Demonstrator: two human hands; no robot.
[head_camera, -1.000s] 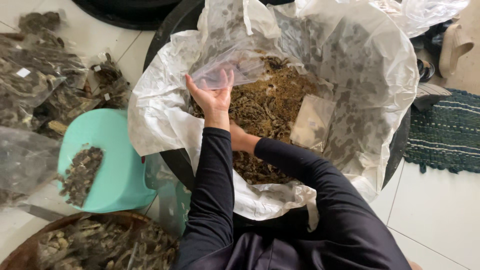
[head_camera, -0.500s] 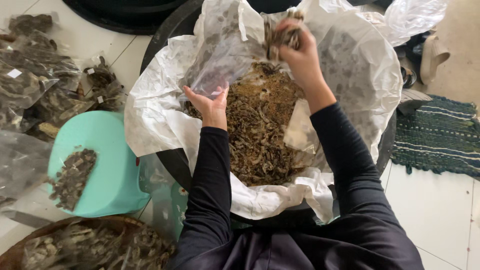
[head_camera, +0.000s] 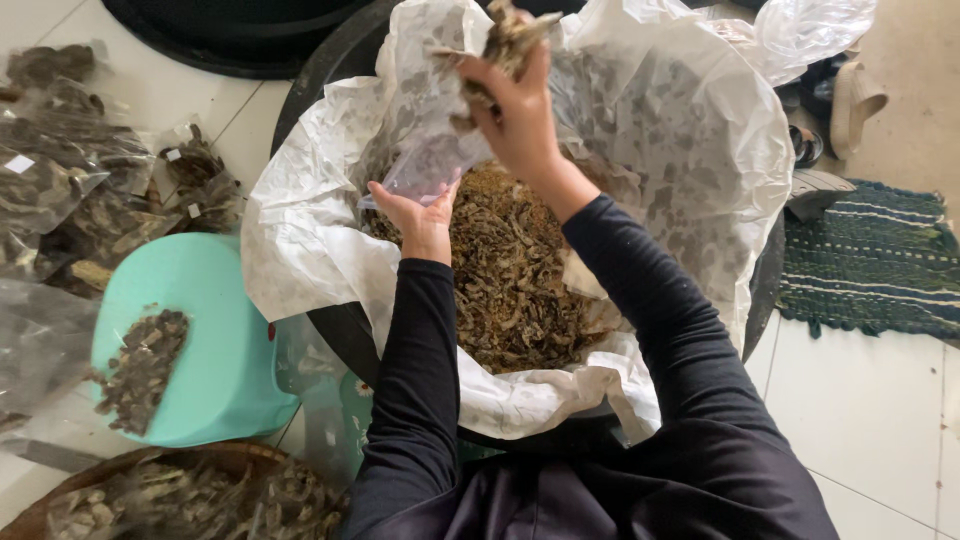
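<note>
Raised since half a second ago, the right hand (head_camera: 520, 115) now clutches a handful of dried herbs (head_camera: 510, 35) above the small clear bag (head_camera: 425, 165), which the left hand (head_camera: 420, 215) seemingly pinches open over the lined basin (head_camera: 300, 260).

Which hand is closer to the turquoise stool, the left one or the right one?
Left. The left hand holds a clear plastic bag above the lined tub, just right of the turquoise stool. The right hand is raised higher and farther right, gripping dried pieces.
</note>
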